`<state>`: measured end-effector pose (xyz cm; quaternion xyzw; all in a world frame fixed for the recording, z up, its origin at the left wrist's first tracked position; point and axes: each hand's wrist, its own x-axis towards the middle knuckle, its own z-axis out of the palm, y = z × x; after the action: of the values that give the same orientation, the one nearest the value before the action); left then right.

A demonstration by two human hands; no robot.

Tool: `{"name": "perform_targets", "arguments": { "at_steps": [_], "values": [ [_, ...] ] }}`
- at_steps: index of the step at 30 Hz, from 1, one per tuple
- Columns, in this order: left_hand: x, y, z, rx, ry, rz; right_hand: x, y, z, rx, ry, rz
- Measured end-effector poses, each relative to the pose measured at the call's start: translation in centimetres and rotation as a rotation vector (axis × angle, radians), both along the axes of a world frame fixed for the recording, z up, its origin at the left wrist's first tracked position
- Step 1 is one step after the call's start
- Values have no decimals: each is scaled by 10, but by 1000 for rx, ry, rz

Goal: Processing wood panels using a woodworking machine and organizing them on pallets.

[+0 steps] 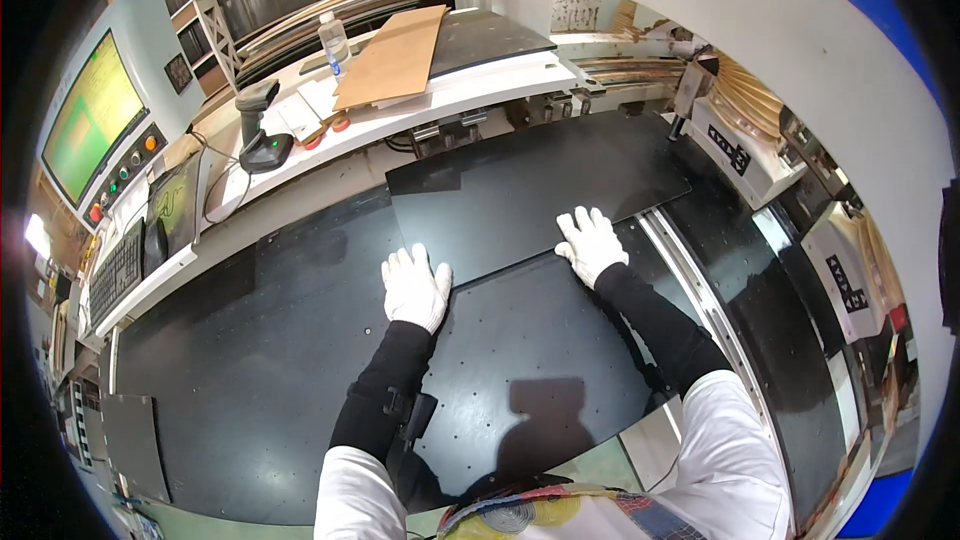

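A flat black panel (530, 190) lies on the black machine bed (250, 360), which is dotted with small holes. My left hand (414, 286), in a white glove, rests flat with fingers spread at the panel's near left corner. Also gloved in white, my right hand (590, 243) lies flat on the panel's near edge, further right. Neither hand grips anything. Black sleeves cover both forearms.
A white ledge (470, 90) behind the bed carries a brown board (395, 55), a clear bottle (334, 41) and a handheld scanner in its stand (258, 130). A control console with a green screen (92, 118) and keyboard (118, 272) stands at left. A metal rail (700, 290) borders the bed's right side.
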<state>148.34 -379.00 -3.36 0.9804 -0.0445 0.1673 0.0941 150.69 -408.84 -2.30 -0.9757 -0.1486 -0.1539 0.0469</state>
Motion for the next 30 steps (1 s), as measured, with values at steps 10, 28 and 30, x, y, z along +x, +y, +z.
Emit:
{"name": "perform_targets", "arguments": {
  "at_steps": [10, 28, 30],
  "values": [
    [25, -5, -8, 25, -84, -41, 28, -13, -3, -25, -30, 38],
    [50, -61, -12, -8, -68, -44, 57, -86, -18, -52, 33, 33],
    [51, -60, -10, -82, -73, -55, 57, -85, -16, -27, 71, 19]
  ]
}}
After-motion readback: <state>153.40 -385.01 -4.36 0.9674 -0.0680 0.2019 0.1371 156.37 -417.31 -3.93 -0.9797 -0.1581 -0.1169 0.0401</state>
